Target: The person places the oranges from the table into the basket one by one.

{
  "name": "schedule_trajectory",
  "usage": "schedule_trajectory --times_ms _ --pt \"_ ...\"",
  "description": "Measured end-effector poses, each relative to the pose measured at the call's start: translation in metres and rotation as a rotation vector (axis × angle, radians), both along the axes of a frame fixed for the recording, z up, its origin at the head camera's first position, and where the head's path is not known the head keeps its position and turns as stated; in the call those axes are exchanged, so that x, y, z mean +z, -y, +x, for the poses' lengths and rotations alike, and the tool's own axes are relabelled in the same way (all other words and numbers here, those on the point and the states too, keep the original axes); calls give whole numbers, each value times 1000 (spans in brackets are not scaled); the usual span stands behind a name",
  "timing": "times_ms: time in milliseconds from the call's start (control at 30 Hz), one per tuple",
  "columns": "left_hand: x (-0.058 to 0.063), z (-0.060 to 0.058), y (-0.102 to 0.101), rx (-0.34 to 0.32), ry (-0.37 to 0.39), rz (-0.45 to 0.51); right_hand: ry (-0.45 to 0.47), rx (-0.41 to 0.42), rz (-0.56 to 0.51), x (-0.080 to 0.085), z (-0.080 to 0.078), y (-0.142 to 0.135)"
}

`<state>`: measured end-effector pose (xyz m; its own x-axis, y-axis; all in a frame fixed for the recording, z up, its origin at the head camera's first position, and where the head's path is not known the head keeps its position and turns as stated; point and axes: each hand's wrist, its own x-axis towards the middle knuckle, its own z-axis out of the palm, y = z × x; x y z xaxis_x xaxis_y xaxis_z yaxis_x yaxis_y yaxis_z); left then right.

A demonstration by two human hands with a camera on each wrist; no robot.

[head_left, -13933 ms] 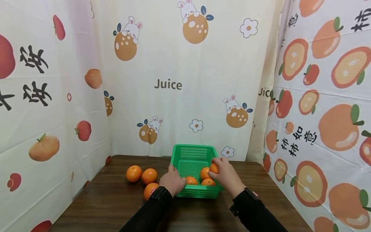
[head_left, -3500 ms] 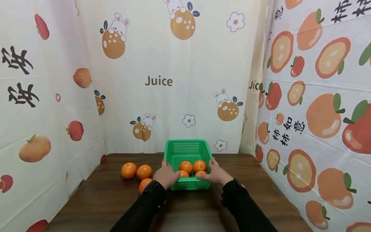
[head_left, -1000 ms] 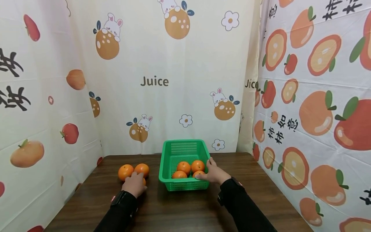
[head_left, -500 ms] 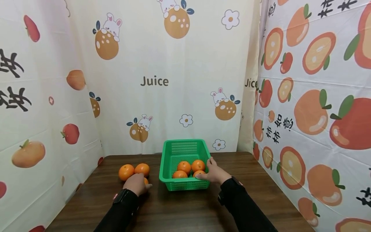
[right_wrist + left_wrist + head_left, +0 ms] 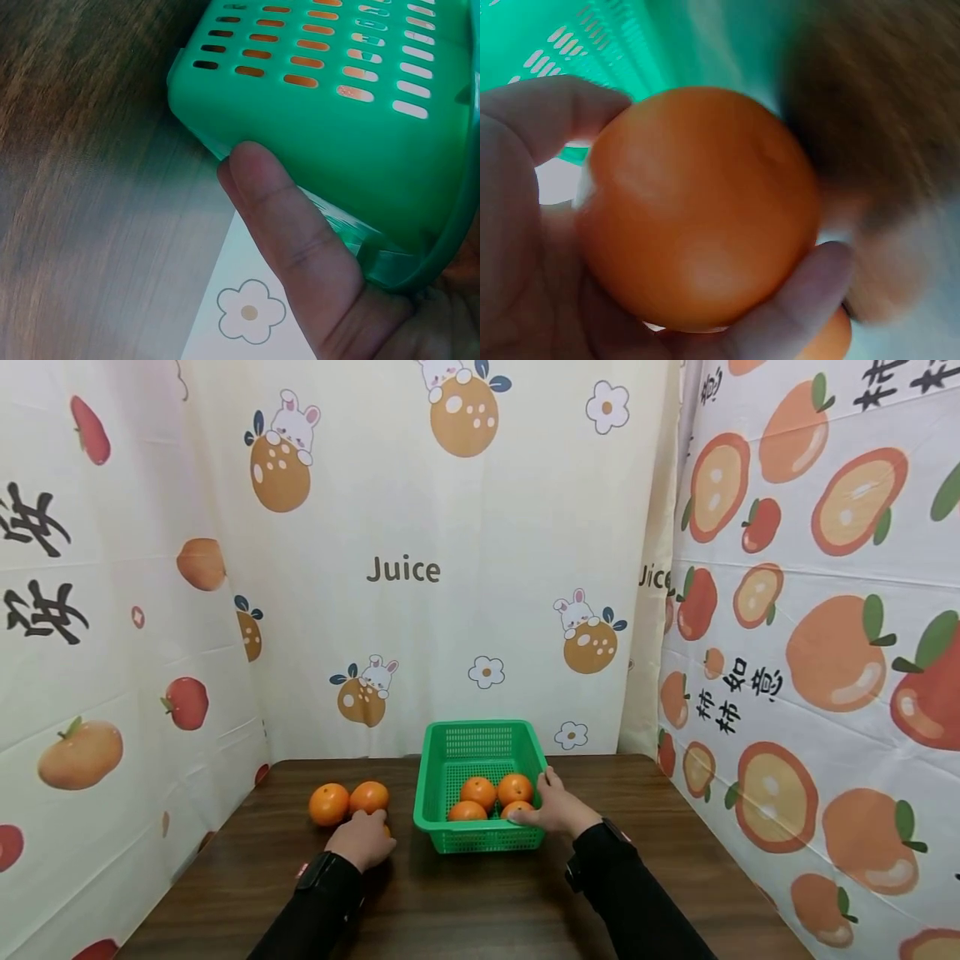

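Observation:
My left hand (image 5: 363, 841) grips an orange (image 5: 701, 210), thumb on one side and fingers on the other. In the head view that hand covers most of the fruit. Two more oranges, one (image 5: 329, 804) and another (image 5: 370, 797), lie just beyond it on the table. A green plastic basket (image 5: 480, 841) stands to the right with several oranges (image 5: 477, 792) gathered near its front. My right hand (image 5: 564, 811) holds the basket's right side, thumb over the rim and fingers (image 5: 289, 225) along the outer wall.
The dark wooden table (image 5: 480, 910) runs back to a fruit-printed curtain (image 5: 330, 610). Similar printed cloth (image 5: 750, 710) hangs along the right side and the left.
The right hand's earlier orange now lies in the basket. My left hand has left the basket's rim for the nearest loose orange and shifted slightly right with it. The right hand keeps its hold.

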<state>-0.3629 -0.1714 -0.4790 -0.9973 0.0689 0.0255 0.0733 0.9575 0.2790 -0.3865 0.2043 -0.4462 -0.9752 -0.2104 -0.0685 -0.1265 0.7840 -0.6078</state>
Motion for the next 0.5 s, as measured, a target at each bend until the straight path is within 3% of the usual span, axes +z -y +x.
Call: schedule_trajectory --times_ms 133,500 --pt "3 1 0 -23 30 9 1 2 5 -2 0 -1" --pt "1 -2 2 -35 12 34 9 10 -3 1 -2 -2"
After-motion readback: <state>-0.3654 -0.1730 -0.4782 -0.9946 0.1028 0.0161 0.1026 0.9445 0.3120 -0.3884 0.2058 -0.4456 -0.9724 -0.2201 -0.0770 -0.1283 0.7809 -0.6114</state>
